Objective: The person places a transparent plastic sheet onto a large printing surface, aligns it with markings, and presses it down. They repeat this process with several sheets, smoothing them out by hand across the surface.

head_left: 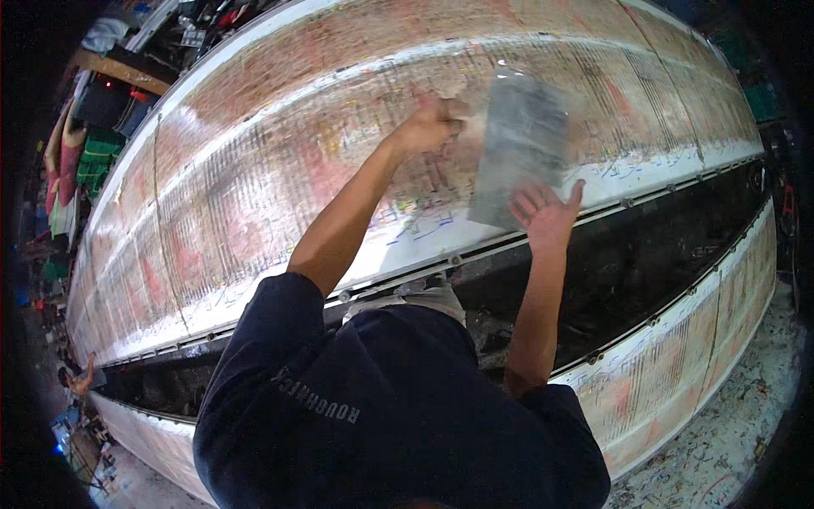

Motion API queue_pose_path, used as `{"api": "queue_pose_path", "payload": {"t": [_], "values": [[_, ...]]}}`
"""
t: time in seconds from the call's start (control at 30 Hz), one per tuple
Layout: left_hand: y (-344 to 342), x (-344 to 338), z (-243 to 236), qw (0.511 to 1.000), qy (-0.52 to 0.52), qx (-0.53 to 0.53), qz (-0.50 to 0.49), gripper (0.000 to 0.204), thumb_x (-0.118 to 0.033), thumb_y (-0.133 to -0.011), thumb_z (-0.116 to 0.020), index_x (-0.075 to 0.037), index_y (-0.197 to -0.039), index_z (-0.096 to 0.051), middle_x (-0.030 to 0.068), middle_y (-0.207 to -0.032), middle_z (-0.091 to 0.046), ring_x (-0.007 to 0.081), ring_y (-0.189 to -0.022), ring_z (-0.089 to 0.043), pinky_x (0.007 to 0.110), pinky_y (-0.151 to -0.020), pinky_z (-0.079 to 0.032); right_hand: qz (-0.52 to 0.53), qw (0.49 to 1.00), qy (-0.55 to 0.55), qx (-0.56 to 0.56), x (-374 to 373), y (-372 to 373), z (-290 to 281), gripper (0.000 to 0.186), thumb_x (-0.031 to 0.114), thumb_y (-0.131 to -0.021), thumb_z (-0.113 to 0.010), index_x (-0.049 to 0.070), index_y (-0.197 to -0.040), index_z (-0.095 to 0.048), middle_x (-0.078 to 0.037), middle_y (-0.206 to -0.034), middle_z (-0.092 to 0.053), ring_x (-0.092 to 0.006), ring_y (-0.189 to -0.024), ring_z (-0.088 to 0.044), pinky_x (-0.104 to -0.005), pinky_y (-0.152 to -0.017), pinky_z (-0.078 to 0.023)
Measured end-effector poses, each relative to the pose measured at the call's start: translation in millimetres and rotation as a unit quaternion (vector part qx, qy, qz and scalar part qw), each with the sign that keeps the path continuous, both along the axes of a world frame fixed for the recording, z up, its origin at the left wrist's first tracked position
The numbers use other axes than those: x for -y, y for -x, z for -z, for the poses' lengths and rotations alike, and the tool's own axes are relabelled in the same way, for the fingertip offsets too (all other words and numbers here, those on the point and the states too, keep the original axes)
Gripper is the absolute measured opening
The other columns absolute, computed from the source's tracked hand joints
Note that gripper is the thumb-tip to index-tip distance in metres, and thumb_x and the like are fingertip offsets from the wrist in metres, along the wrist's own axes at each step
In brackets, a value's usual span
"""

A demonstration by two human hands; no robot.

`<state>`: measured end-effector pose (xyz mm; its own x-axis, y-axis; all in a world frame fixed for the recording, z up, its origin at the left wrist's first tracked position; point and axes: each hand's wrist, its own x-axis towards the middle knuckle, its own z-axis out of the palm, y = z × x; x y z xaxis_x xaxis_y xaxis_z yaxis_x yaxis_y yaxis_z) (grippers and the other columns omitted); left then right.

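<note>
A thin grey rectangular sheet point(521, 140) is over the long work table point(280, 204), right of centre; motion blurs it, and I cannot tell whether it rests on the surface. My right hand point(547, 214) is open at the sheet's lower right edge, with its fingers spread and the fingertips overlapping the sheet. Whether they press on it does not show. To the left of the sheet, my left hand point(428, 125) reaches over the table, apart from the sheet. Its slightly blurred fingers point right, apart from one another, with nothing visible in them.
The table's stained surface has a white border and a rail point(458, 260) with small round fittings. Behind me runs a second similar table point(661, 365), across a dark aisle. Another person point(78, 380) is at the far left end. Clutter and a wooden beam point(123, 72) are at upper left.
</note>
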<state>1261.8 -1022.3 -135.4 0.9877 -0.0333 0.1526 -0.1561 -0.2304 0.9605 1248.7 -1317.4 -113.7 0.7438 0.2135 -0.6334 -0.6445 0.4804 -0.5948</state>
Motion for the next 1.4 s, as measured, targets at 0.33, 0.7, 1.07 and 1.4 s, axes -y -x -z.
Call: {"api": "queue_pose_path", "payload": {"t": [0.33,0.7,1.07,1.4], "values": [[300,-189,62,0.950,0.045,-0.114,-0.286,0.019,-0.003,-0.095,-0.049,0.000,-0.107,-0.062,0.0026,-0.065,-0.051,0.0106,-0.059,-0.047,0.029,-0.056,-0.040,-0.289,0.955,0.055,0.035,-248,147,95,0.034,0.004,-0.092,-0.058,0.007,-0.126,-0.060,-0.013,-0.100,-0.072,-0.0222,-0.078,-0.071,-0.0330,-0.065,-0.059],[460,-257,179,0.861,-0.210,-0.261,-0.384,0.022,-0.022,-0.078,-0.072,-0.003,-0.089,-0.075,0.0182,-0.083,-0.073,0.0352,-0.080,-0.071,0.042,-0.073,-0.056,-0.521,0.690,0.398,0.306,-337,189,207,0.012,0.013,-0.085,-0.070,0.003,-0.092,-0.072,-0.013,-0.084,-0.073,-0.0204,-0.066,-0.072,-0.0312,-0.059,-0.055],[457,-253,186,0.832,-0.251,-0.324,-0.373,0.026,-0.032,-0.077,-0.080,-0.007,-0.083,-0.076,0.0109,-0.082,-0.074,0.0278,-0.077,-0.072,0.039,-0.070,-0.056,-0.547,0.529,0.565,0.318,-342,173,187,0.025,0.035,-0.080,-0.077,0.015,-0.096,-0.080,-0.010,-0.088,-0.076,-0.0298,-0.084,-0.072,-0.0403,-0.079,-0.055],[456,-242,189,0.828,-0.223,-0.279,-0.431,0.027,-0.026,-0.078,-0.081,-0.003,-0.085,-0.070,0.0121,-0.079,-0.071,0.0284,-0.074,-0.069,0.036,-0.070,-0.054,-0.530,0.552,0.573,0.291,-343,170,191,0.028,0.042,-0.081,-0.078,0.017,-0.091,-0.081,-0.011,-0.083,-0.075,-0.0293,-0.082,-0.072,-0.0428,-0.078,-0.054]]}}
